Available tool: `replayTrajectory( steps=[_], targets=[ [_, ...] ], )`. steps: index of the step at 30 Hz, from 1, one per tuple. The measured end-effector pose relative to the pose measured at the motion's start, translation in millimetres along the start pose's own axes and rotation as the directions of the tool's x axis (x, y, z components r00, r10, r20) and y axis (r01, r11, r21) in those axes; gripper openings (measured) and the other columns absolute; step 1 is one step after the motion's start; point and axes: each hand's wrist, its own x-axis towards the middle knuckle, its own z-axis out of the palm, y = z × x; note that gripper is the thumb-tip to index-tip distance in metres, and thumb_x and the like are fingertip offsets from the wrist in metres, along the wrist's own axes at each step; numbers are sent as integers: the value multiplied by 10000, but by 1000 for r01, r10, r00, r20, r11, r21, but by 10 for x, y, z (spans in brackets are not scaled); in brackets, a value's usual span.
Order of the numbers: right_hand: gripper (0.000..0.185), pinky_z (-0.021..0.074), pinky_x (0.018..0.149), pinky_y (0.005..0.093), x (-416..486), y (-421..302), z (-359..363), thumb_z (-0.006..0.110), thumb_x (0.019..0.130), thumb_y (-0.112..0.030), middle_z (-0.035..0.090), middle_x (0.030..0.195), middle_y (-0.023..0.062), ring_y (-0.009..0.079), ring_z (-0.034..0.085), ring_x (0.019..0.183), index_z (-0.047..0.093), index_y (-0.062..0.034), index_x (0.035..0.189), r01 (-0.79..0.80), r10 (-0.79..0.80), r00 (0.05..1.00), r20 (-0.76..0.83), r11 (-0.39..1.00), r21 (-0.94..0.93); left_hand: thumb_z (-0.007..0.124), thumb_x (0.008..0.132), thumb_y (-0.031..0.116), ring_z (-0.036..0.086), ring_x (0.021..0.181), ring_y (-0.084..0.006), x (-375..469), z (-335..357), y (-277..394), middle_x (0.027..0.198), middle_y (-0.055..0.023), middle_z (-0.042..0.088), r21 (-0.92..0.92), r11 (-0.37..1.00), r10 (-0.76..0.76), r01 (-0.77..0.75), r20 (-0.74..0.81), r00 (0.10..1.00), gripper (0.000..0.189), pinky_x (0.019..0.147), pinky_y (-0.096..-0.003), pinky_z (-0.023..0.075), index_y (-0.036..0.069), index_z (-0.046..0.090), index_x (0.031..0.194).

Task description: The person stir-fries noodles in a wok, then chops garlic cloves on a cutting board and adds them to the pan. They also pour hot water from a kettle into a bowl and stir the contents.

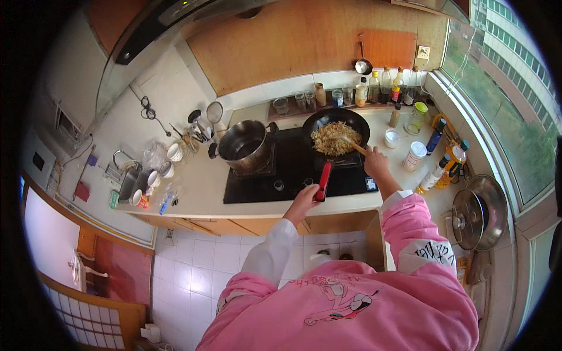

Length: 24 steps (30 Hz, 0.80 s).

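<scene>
My left hand [304,202] grips the red handle [324,180] of a black wok [363,120] on the right burner of a black glass cooktop [290,184]. Shredded food [330,135], pale brown and looking like noodles or cut vegetables, lies heaped in the wok. In my right hand [376,165] is a wooden spatula [358,148], its far end down in the food. Food hides the shape of that end. To the left, a deep steel pot [245,147] with black side handles stands on the other burner, its lid off.
Seasoning bottles [386,83] and jars line the back ledge. A white tub [392,138], a labelled canister [414,155] and oil bottles [452,164] stand right of the wok. Near the window rests a glass lid [468,219]. Cups [153,178] stand beside the sink [130,183]. A range hood [153,30] hangs above.
</scene>
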Motion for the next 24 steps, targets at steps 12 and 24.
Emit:
replayTrajectory(
  steps=[12,24],
  targets=[
    [299,502,702,524,-420,142,-418,523,1022,-226,666,908,292,459,660,800,513,-60,1270,75,36,987,-160,767,637,566,989,193,392,451,-39,771,306,1167,576,67,397,-316,939,21,137,448,894,318,429,-225,296,148,431,705],
    [334,311,495,179,-641,35,-1287,519,1055,-159,428,771,-85,1,374,589,513,-45,1370,-76,137,990,36,295,953,600,976,252,346,392,-54,-221,46,1728,519,73,383,-142,956,-204,255,298,933,386,395,-246,267,187,416,642]
  ],
)
